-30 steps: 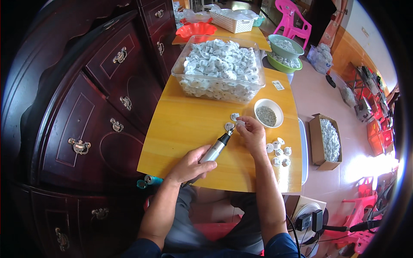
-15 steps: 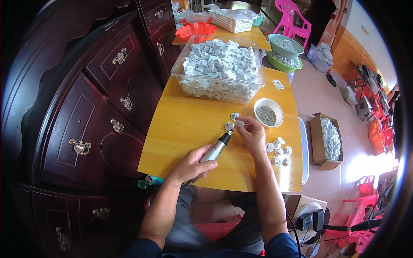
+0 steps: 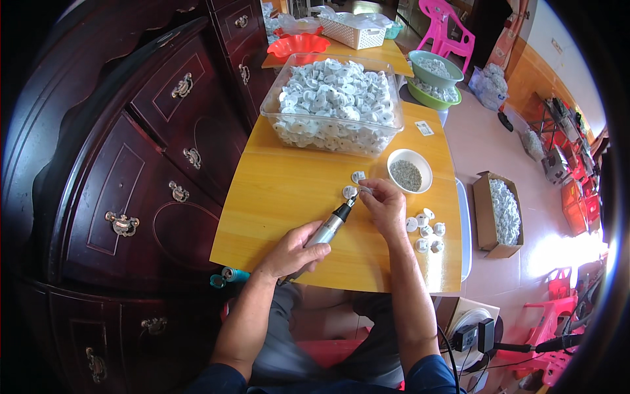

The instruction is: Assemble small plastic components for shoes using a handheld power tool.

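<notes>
left hand (image 3: 293, 251) grips the driver (image 3: 326, 229), tip aimed up-right at the white piece (image 3: 350, 192) pinched by right hand (image 3: 385, 205).

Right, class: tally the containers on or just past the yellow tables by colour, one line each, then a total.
Clear plastic tub: 1
White bowl: 1
Green bowls: 2
Red bowl: 1
White basket: 1
Total: 6

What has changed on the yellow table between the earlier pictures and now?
Nothing has visibly changed. The left hand still holds the silver power tool with its tip at the small white part, which the right hand still steadies. The clear tub, the white bowl and the loose white parts stayed in place.
</notes>
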{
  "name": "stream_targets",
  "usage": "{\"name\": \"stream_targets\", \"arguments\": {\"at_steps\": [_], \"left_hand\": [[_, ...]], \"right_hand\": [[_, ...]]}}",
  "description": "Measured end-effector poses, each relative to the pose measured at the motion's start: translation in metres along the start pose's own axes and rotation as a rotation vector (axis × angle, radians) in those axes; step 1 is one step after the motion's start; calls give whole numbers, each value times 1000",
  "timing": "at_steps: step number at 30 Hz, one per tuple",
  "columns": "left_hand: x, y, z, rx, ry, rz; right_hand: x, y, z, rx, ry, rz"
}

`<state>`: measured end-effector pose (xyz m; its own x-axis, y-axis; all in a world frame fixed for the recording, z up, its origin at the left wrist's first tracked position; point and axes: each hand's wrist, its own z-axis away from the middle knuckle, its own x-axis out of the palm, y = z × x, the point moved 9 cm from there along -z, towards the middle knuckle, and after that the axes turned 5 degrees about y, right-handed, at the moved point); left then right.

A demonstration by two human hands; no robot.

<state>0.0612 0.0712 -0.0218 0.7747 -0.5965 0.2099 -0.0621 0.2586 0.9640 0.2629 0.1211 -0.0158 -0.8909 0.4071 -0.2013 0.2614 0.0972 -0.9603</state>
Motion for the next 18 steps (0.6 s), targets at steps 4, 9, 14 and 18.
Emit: {"name": "stream_targets", "arguments": {"at_steps": [4, 9, 14, 18], "left_hand": [[1, -2, 0, -36, 7, 33], [2, -5, 1, -45, -1, 44], [4, -4, 2, -46, 2, 45], [4, -3, 2, -53, -1, 41]], "right_hand": [[0, -4, 2, -19, 3, -17], [-1, -2, 3, -16, 0, -23], [-1, -4, 5, -16, -7, -52], [0, 1, 5, 10, -7, -36]]}}
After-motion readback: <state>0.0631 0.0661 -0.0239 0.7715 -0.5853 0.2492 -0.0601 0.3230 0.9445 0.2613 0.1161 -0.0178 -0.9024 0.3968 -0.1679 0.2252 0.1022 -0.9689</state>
